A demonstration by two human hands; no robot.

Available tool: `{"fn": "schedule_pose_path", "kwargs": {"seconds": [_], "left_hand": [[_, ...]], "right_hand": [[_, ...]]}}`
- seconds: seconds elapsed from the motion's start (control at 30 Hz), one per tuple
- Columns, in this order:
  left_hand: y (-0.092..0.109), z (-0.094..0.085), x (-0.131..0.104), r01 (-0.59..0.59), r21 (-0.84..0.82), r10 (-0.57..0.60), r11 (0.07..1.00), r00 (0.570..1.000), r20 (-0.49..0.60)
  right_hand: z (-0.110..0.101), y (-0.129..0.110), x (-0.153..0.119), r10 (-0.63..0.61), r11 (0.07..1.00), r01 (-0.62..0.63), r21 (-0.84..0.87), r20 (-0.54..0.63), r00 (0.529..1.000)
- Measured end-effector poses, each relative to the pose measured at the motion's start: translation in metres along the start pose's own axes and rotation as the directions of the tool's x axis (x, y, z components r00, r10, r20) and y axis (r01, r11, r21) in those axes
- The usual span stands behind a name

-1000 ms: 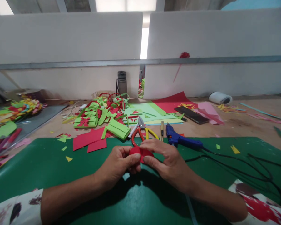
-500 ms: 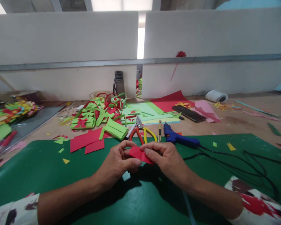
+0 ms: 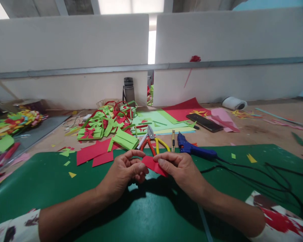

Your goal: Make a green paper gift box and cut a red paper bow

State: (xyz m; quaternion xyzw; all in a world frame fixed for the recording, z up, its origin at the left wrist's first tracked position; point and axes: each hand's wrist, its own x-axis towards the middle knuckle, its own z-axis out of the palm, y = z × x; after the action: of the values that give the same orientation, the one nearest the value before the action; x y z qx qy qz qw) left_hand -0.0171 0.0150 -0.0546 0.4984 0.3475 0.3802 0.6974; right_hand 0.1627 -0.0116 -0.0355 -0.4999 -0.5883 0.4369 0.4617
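Between my two hands, above the green mat (image 3: 146,215), is a small piece of red paper (image 3: 151,164) with a crease across its middle. My left hand (image 3: 127,169) pinches its left end, thumb in front and fingers curled behind. The right end sits between the thumb and forefinger of my right hand (image 3: 180,168). Just beyond my fingers lie pliers with red handles (image 3: 148,143), another tool with yellow handles (image 3: 163,144), a utility knife (image 3: 173,140) and a blue glue gun (image 3: 197,149).
Red paper cards (image 3: 96,153) and a folded green paper packet (image 3: 125,138) lie left of the tools. Behind them is a heap of green and red paper pieces (image 3: 108,119) near a bottle (image 3: 128,90). A phone (image 3: 204,122) rests at right; the glue gun's cord (image 3: 255,178) loops across the mat.
My left thumb has drawn back leftward along the red paper, baring more of its left end. The paper looks flatter and slightly turned. My right hand keeps its pinch.
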Motion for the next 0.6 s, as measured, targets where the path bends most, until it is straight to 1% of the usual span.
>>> {"fn": "schedule_pose_path", "kwargs": {"seconds": [0.1,0.23,0.37,0.5,0.6], "left_hand": [[0.0009,-0.0004,0.0004,-0.012,0.014,0.012,1.000,1.000,0.000],[0.0016,-0.0006,0.0012,-0.010,0.047,0.012,0.999,1.000,-0.026],[-0.0003,-0.0032,0.0038,-0.017,0.044,0.019,0.999,0.999,-0.040],[-0.0013,-0.0041,0.0049,-0.031,0.066,0.035,0.997,0.998,-0.049],[0.0004,-0.0011,0.0030,-0.062,0.139,0.071,0.988,0.995,-0.063]], "right_hand": [[-0.0001,-0.0003,0.0000,0.008,1.000,-0.008,0.010,0.000,1.000],[-0.0002,-0.0005,0.0000,0.037,0.999,-0.037,0.015,-0.015,0.999],[-0.0002,-0.0006,0.0005,0.061,0.998,-0.061,-0.006,-0.032,0.998],[-0.0002,-0.0012,0.0007,0.052,0.998,-0.053,-0.031,-0.036,0.998],[0.0001,-0.0009,-0.0006,0.028,0.997,-0.029,-0.077,-0.021,0.999]]}}
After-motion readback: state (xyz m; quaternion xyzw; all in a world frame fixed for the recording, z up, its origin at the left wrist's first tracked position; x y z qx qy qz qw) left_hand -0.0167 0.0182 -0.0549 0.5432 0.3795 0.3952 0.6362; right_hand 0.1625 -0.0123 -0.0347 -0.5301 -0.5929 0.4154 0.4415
